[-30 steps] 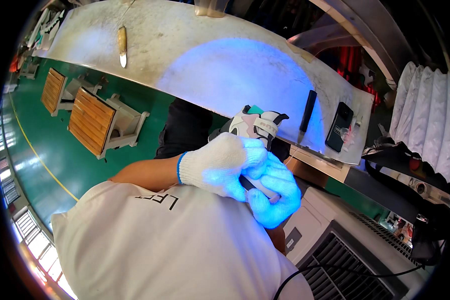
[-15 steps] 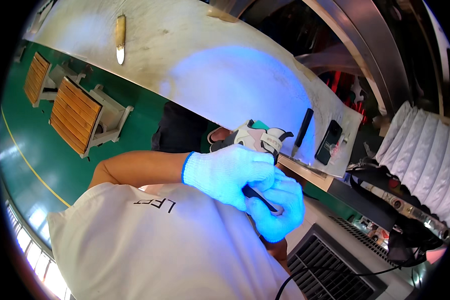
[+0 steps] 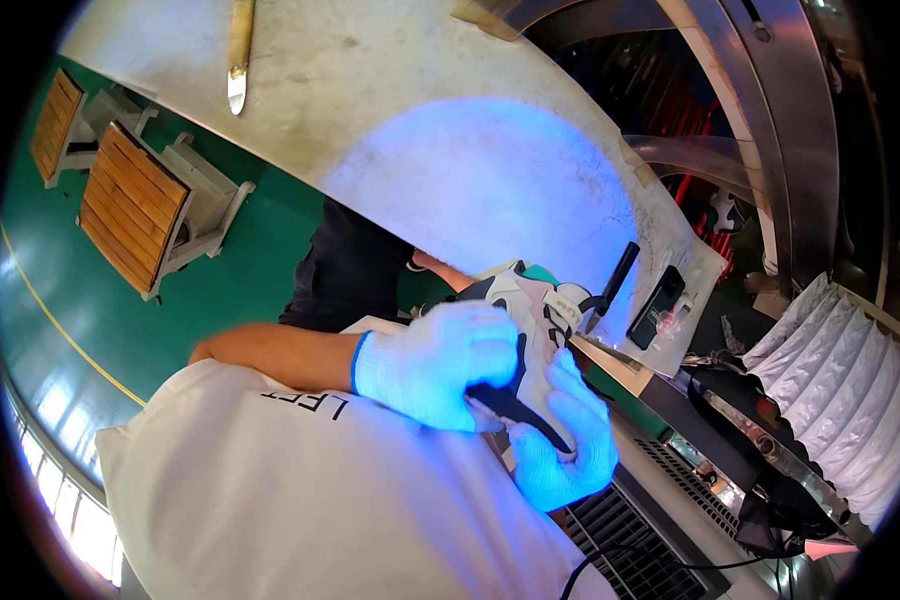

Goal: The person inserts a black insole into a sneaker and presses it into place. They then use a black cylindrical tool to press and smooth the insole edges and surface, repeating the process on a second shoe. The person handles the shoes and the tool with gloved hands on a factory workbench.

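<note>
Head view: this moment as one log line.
left hand: holding shoe | right hand: holding shoe | light: blue, on gloves and table | on table: wooden-handled tool, black-handled tool, phone

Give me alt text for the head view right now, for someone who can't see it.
A person's white-gloved left hand and right hand hold a white, pink and black sneaker beside a workbench partly lit blue. A tan-handled knife lies on the workbench's left side, a black phone on its right.
</note>
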Available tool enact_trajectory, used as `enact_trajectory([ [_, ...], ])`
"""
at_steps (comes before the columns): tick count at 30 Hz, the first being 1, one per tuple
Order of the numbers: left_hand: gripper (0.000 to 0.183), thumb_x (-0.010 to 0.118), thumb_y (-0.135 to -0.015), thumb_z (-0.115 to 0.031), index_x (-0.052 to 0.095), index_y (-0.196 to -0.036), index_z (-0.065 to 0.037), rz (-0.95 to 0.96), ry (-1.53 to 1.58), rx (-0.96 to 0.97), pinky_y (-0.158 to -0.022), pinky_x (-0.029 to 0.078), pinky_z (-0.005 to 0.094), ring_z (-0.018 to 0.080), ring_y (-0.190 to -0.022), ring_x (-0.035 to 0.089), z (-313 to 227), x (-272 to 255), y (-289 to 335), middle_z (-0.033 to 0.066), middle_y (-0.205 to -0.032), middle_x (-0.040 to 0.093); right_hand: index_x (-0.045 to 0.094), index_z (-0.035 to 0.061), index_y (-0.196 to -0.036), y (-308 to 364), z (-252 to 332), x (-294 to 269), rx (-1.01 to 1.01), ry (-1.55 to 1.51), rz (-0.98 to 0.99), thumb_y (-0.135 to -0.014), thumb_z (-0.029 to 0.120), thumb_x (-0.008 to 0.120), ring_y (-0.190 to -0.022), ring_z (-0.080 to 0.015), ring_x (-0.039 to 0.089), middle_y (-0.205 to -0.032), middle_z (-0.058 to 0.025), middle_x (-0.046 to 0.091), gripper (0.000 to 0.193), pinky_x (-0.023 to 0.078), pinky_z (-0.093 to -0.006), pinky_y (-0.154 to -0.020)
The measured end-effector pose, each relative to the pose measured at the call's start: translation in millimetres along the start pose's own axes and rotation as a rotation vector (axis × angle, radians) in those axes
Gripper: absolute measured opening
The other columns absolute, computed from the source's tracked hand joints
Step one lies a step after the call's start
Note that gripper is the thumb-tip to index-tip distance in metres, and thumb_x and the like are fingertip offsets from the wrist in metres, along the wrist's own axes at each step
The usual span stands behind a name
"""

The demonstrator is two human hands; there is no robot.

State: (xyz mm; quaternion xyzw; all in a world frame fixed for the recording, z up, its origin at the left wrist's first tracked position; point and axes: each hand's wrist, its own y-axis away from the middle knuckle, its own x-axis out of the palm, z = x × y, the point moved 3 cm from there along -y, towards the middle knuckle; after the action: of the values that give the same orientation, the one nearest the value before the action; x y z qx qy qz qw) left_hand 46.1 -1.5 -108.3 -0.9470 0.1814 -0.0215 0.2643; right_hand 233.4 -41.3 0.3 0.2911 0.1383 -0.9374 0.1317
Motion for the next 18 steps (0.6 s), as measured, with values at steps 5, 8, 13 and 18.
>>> enact_trajectory([
  [5,0.041,0.099,-0.067,-0.027,0.063,-0.08,-0.012,0.047,0.046,0.109,-0.067,0.051,0.0459,0.0313,-0.081,0.063,8,1,-22,0.007,-0.088,0.059,0.068,-0.0046,-0.136,8,-25,-6,-0.255,0.025,-0.045,-0.083,0.017,0.102,-0.128,-0.0488,0.073,-0.134,-0.0284,0.069,0.066,0.06,-0.0583,-0.113],
  [8,0.041,0.099,-0.065,-0.026,0.063,-0.08,-0.013,0.137,0.164,-0.045,-0.067,0.053,0.0457,0.0312,-0.08,0.066,18,12,-30,0.0063,-0.087,0.061,0.072,-0.0045,-0.125,11,-33,0,-0.231,0.02,-0.169,-0.081,0.033,0.102,-0.113,-0.0429,0.079,-0.115,-0.0239,0.072,0.065,0.067,-0.0555,-0.104],
  [13,0.042,0.099,-0.064,-0.025,0.063,-0.082,-0.012,0.227,0.22,-0.206,-0.069,0.055,0.0453,0.032,-0.082,0.069,17,24,-48,0.0077,-0.089,0.065,0.071,-0.0046,-0.135,8,-51,-33,-0.28,-0.05,-0.014,-0.079,0.041,0.103,-0.121,-0.0444,0.076,-0.131,-0.0282,0.073,0.079,0.06,-0.0574,-0.11],
  [18,0.053,0.096,-0.062,-0.021,0.065,-0.104,-0.011,0.299,-0.11,-0.252,-0.076,0.058,0.0489,0.0381,-0.094,0.071,8,36,-84,0.0144,-0.104,0.066,0.071,-0.0043,-0.135,45,-120,-17,-0.02,-0.306,-0.286,-0.077,0.045,0.104,-0.122,-0.042,0.077,-0.136,-0.0281,0.073,0.083,0.06,-0.0539,-0.11],
])
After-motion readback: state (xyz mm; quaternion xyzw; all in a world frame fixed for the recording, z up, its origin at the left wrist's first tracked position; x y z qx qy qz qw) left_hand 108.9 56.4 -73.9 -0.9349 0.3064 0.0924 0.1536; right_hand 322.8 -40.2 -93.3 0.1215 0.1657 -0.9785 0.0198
